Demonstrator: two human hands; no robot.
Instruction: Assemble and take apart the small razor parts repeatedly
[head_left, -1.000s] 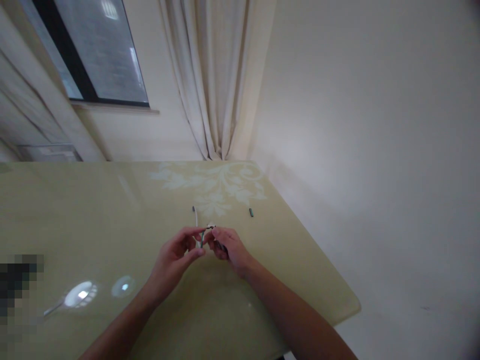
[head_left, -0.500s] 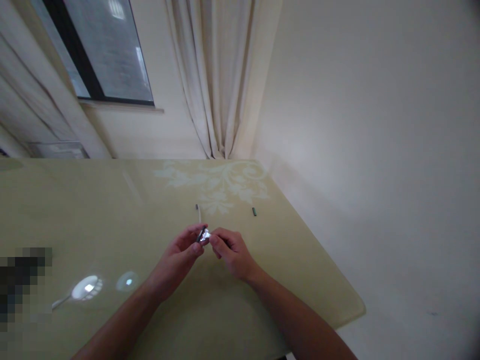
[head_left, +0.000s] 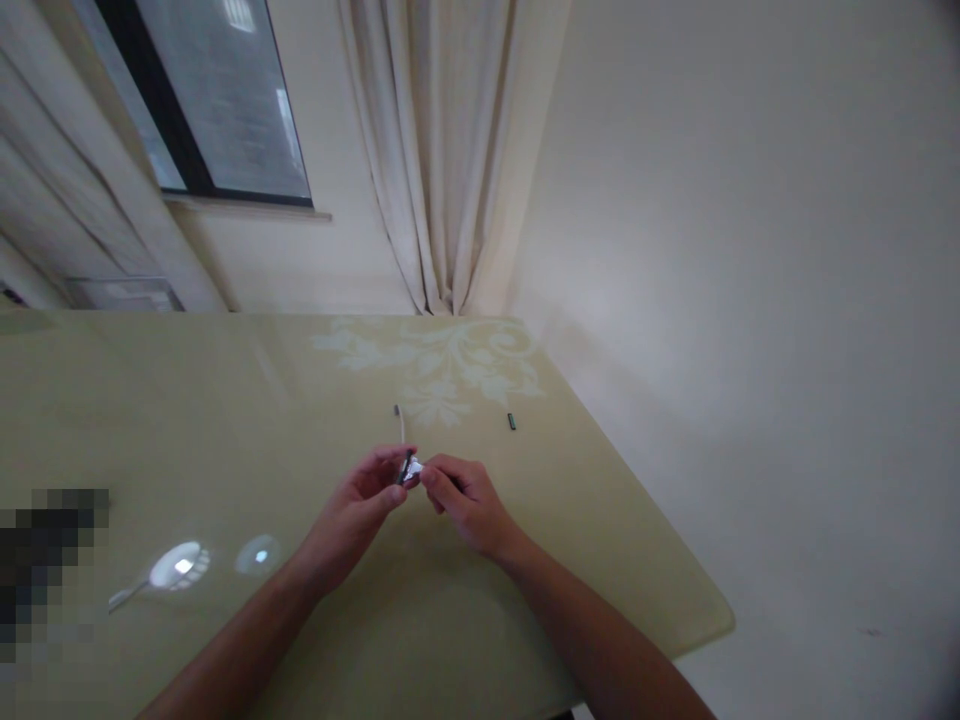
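Both my hands meet over the middle of the glossy yellow-green table (head_left: 187,400). My left hand (head_left: 352,515) pinches a small dark and silvery object (head_left: 409,468) between thumb and fingers. My right hand (head_left: 461,500) is closed beside it, its fingertips touching the same small object. What the object is I cannot make out. A thin white cable with a dark tip (head_left: 400,422) runs from behind my hands toward the far edge.
A small dark green piece (head_left: 511,421) lies on the table to the right of the cable. A pale floral pattern (head_left: 431,365) marks the table's far corner. The table's right edge falls away to a pale floor. Curtains (head_left: 439,150) and a window (head_left: 214,100) stand behind.
The small object has turned between my fingers, from a thin dark shape to a silvery piece. Both hands stay at the same place; the view has shifted slightly.
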